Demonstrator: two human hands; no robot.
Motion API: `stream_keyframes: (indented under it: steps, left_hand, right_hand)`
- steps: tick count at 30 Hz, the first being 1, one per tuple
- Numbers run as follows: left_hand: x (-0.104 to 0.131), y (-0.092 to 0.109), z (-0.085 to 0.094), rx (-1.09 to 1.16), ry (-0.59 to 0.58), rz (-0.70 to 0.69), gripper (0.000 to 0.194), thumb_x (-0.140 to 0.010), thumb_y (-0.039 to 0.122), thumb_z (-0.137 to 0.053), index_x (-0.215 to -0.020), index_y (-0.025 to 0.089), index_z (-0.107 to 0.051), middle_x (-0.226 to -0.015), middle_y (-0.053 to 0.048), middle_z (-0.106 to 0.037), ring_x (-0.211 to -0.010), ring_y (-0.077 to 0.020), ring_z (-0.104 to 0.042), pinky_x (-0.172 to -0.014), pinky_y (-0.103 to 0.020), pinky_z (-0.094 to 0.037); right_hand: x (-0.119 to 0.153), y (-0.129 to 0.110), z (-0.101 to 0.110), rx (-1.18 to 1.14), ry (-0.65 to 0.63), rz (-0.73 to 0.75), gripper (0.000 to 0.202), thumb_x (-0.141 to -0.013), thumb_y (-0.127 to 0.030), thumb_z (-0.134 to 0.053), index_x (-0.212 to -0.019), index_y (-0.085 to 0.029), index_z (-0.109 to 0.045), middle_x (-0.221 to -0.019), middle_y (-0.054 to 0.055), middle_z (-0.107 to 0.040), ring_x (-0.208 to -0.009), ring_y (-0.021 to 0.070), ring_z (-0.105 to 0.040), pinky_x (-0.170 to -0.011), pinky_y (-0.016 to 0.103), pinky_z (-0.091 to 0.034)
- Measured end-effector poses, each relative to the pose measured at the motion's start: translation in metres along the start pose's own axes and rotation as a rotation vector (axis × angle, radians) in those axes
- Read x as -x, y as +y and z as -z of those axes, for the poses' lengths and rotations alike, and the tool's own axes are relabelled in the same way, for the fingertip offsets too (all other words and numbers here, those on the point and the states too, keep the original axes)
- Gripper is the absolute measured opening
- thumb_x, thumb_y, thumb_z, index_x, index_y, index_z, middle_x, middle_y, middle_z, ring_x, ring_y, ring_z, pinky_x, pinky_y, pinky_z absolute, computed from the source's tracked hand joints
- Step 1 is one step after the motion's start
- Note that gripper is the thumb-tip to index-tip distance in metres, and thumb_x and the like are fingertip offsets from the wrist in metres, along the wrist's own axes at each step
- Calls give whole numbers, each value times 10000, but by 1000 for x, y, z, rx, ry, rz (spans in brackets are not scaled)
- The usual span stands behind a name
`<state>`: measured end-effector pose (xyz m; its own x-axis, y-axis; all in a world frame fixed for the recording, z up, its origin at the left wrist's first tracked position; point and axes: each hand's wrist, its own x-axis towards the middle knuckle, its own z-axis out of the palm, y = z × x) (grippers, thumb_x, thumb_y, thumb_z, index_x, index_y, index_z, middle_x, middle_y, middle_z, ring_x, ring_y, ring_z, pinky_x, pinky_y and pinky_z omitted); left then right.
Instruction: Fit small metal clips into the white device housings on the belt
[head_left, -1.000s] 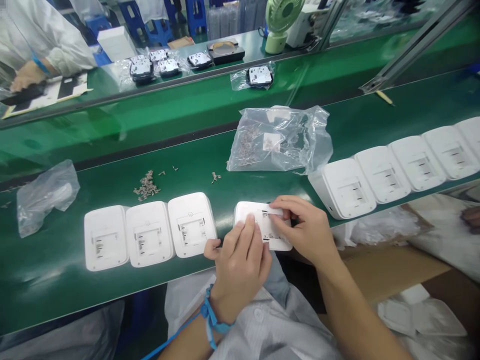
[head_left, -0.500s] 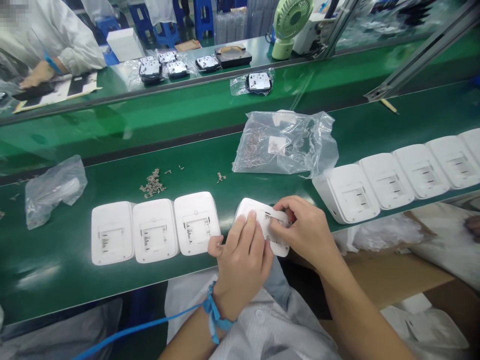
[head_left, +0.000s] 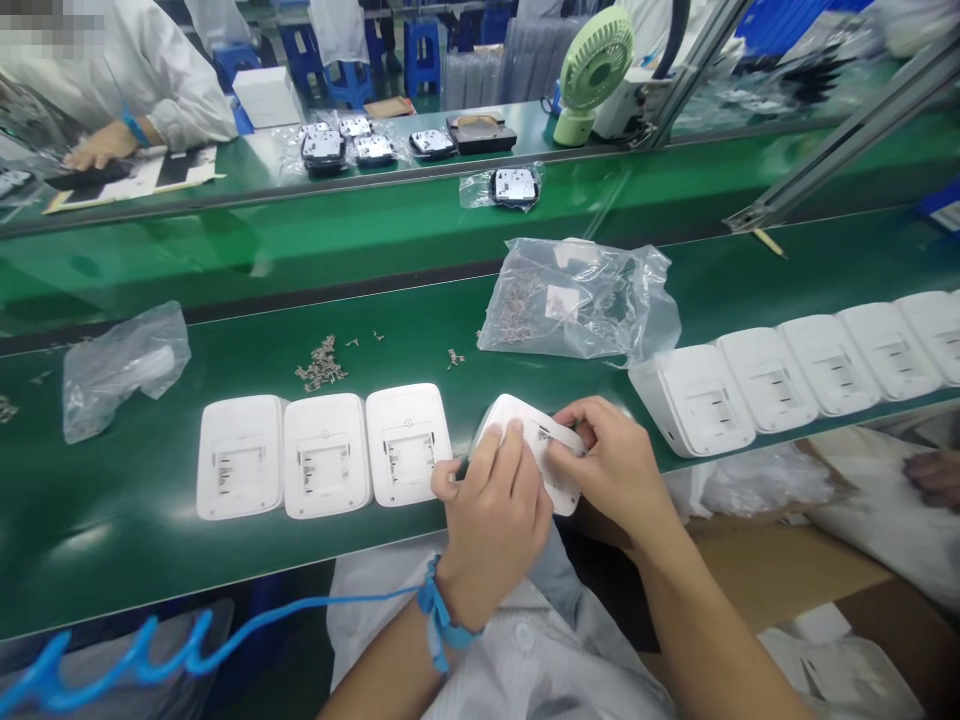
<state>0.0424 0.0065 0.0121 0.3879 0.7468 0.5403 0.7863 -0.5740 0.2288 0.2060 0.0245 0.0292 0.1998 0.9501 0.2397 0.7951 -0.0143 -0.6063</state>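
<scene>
A white plastic housing sits at the bench's front edge, turned at an angle. My left hand presses on it, fingers together across its face and the thumb out to the left. Between the thumb and fingers of my right hand is a white battery cover, tilted over the housing's battery opening. My fingers hide much of both pieces. A blue wrist strap with a coiled cord is around my left wrist. Just left, a similar housing lies with its battery compartment uncovered.
More white housings stand in a row at right. Behind my hands are a pile of small screws and a clear bag. Another plastic bag lies left. A co-worker's hand and a green fan are across the bench.
The camera view has shifted slightly. The battery cover lies lower and more slanted along the housing in my right hand; my left hand keeps its hold on the housing.
</scene>
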Motion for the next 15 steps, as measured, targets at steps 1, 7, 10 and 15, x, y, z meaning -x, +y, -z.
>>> stream_keyframes:
  steps: [1, 7, 10, 15]
  left_hand:
    - [1, 0, 0, 4, 2, 1, 347, -930, 213, -505, -1255, 166, -618, -1431, -15, -605, -1262, -245, -546, -859, -470, -280]
    - [11, -9, 7, -4, -15, 61, 364, -920, 196, -476, -1257, 194, -612, -1450, -14, -589, -1300, -262, -533, -919, -484, -292]
    - [16, -21, 21, 2, -56, 122, 366, -900, 159, -497, -1238, 220, -621, -1424, -17, -611, -1313, -267, -534, -953, -483, -297]
    - [26, -45, 48, 3, -63, 212, 338, -907, 94, -484, -1157, 263, -636, -1378, -8, -648, -1308, -264, -556, -994, -485, -246]
  right_hand:
    - [0, -1, -2, 18, 17, -12, 93, -675, -188, -593, -765, -204, -580, -740, -5, -569, -621, 144, -492, -586, 280, -381]
    - [8, -13, -16, 2, -3, 49, 132, -683, -195, -591, -814, -204, -577, -788, 14, -596, -663, 164, -547, -608, 294, -424]
    - [9, -22, -18, -105, -116, 124, 209, -730, -202, -606, -940, -193, -602, -833, 24, -615, -583, 138, -513, -560, 290, -427]
    - [-35, -36, -24, -312, -383, 271, 90, -890, -271, -592, -933, -204, -633, -792, 8, -607, -565, 124, -511, -555, 277, -432]
